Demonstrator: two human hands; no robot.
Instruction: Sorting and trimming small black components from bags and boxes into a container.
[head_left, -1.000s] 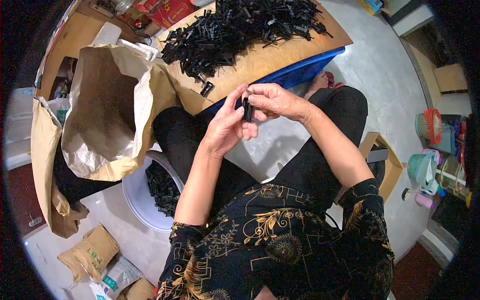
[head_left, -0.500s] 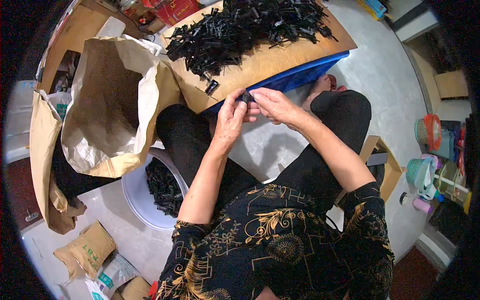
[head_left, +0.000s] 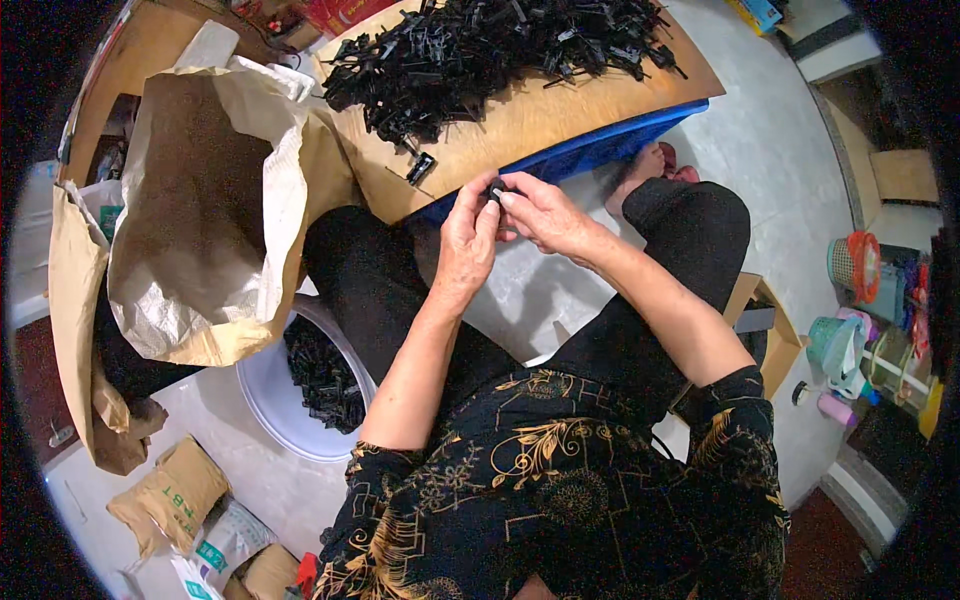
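My left hand (head_left: 468, 238) and my right hand (head_left: 541, 213) meet in front of me, fingertips pinched together on one small black plastic part (head_left: 494, 191), mostly hidden by the fingers. They hover just off the near edge of a low wooden board (head_left: 520, 125). A big heap of black plastic parts (head_left: 480, 50) covers the far side of the board. One loose black piece (head_left: 420, 167) lies alone near the board's edge, just left of my hands.
A large open brown paper sack (head_left: 200, 210) stands at my left. Below it a white basin (head_left: 270, 395) holds more black parts (head_left: 322, 375). Small brown paper bags (head_left: 170, 495) lie on the floor. A blue crate (head_left: 590, 150) is under the board. Coloured baskets (head_left: 855, 265) stand at right.
Both hands have lifted slightly away from me toward the board's edge while still working the small black part between the fingertips.
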